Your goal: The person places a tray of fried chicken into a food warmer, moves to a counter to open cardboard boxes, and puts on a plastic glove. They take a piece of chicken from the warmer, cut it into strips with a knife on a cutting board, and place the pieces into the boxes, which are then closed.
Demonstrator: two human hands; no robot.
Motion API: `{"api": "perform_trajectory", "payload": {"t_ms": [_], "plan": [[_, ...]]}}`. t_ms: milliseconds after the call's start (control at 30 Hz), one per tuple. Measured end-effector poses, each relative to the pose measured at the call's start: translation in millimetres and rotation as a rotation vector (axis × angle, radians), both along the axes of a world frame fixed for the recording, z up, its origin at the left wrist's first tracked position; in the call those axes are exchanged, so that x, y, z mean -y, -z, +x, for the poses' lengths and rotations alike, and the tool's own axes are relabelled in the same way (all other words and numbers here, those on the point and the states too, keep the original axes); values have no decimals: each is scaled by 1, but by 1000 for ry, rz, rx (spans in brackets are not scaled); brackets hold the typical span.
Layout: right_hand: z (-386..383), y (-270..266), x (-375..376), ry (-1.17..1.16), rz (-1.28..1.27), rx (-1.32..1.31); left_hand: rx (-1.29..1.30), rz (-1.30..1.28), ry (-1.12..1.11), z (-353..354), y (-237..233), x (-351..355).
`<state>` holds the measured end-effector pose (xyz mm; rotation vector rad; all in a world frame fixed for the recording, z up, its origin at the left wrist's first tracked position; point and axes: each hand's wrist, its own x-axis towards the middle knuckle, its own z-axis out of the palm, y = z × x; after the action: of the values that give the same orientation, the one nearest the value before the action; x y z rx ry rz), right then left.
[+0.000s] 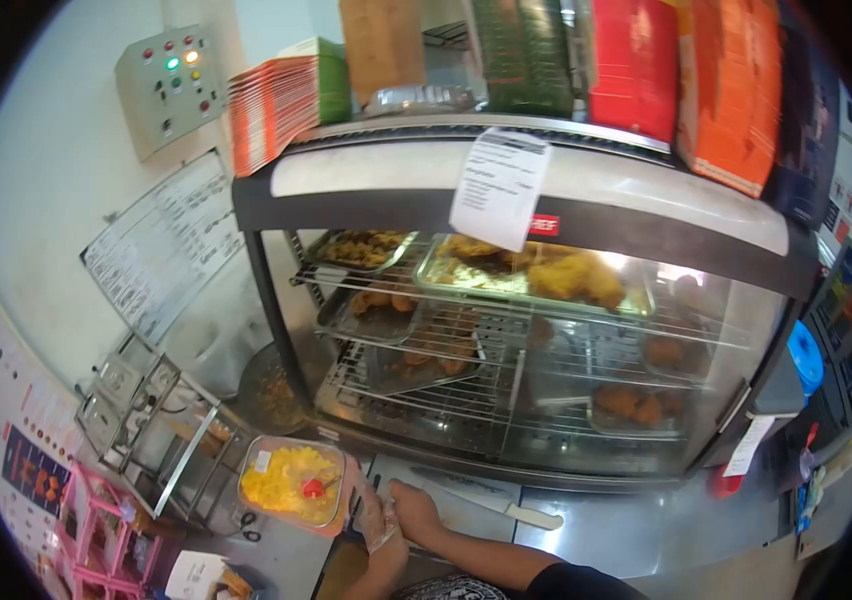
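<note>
My left hand (376,522), in a clear plastic glove, is just right of a clear-lidded food container (291,484). Its fingers point up, partly hidden and blurred, and I cannot tell if they hold the container. Yellow food and a small red item show through the lid. My right hand (415,514) is bare and closed, pinching the loose clear glove (390,515) beside my left hand. Behind my right hand, a knife with a white handle (534,517) lies on the counter.
A glass display warmer (376,212) with trays of fried food stands ahead, boxes on top. At left are a metal rack (184,470), black scissors (248,527) and a pink basket stand (96,540). A control box (168,90) hangs on the wall.
</note>
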<state>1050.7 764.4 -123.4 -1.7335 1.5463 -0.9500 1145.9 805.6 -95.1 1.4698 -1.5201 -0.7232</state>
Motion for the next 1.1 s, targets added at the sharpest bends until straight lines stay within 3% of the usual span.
{"api": "perform_trajectory", "payload": {"t_ms": [100, 167, 267, 367, 400, 500, 533, 633, 733, 800, 900, 933, 1033, 1100], "plan": [[7, -19, -5, -36, 122, 65, 400, -124, 134, 29, 24, -17], [7, 16, 11, 22, -9, 20, 434, -92, 298, 33, 24, -38], [-14, 28, 32, 199, -47, 37, -63, 269, 660, 21, -55, -73], [-35, 18, 40, -49, 159, 102, 190, 93, 248, 40, -57, -55], [-31, -2, 34, -93, 422, 115, 383, -167, 82, 35, -60, -44], [-15, -3, 17, -238, 522, 199, 326, -189, 103, 35, -22, -20], [-6, 28, 11, -226, 380, 322, 295, -160, 104, 36, -10, -15], [-12, 78, 13, -278, 315, 580, 272, -137, 110, 39, 21, -2], [-59, 15, -7, -165, 477, 299, 380, -239, 69, 45, 38, 21], [-105, 35, -30, -83, 234, 218, 453, -294, 9, 52, 51, 46], [-187, 55, -82, 33, -123, -372, 608, -406, 60, 58, 74, 74], [-203, 49, -101, 112, -105, -560, 625, -414, 103, 55, 78, 74], [-228, 56, -131, 276, -57, -655, 659, -384, 302, 38, 99, 65], [-232, 61, -131, 268, 0, -677, 651, -281, 496, 27, 129, 49]]}}
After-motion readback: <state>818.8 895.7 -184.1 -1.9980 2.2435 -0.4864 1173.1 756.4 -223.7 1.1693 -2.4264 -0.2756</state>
